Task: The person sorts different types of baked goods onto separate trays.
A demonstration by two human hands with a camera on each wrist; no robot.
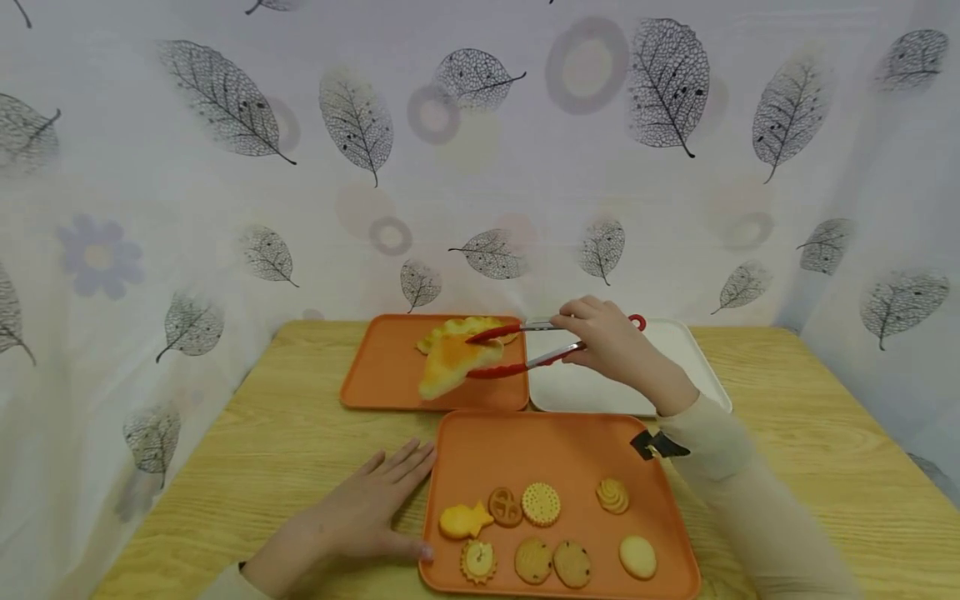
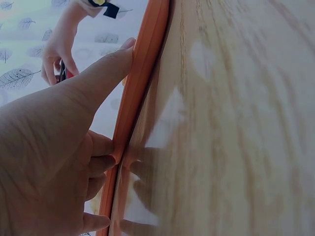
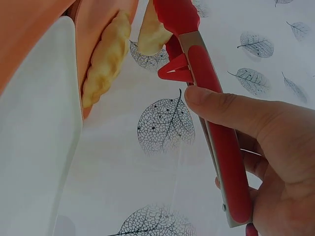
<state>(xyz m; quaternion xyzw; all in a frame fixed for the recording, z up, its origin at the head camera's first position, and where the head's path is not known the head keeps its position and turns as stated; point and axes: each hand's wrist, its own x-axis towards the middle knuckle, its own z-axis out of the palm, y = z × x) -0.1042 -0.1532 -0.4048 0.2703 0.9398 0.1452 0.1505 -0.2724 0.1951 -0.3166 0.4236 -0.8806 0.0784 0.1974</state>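
My right hand grips a pair of red and steel tongs, thumb along one arm of them. Between the tong tips is a golden triangular pastry, held above the back orange tray. Behind it, a wavy-edged yellow pastry lies on that tray. My left hand has its fingers spread at the left side of the front orange tray; in the left wrist view the thumb touches the tray's edge.
On the front tray lie several biscuits, including a fish-shaped one, a pretzel-like one and a swirled one. A white tray stands at the back right, beside the back orange tray. A leaf-patterned curtain hangs behind the wooden table.
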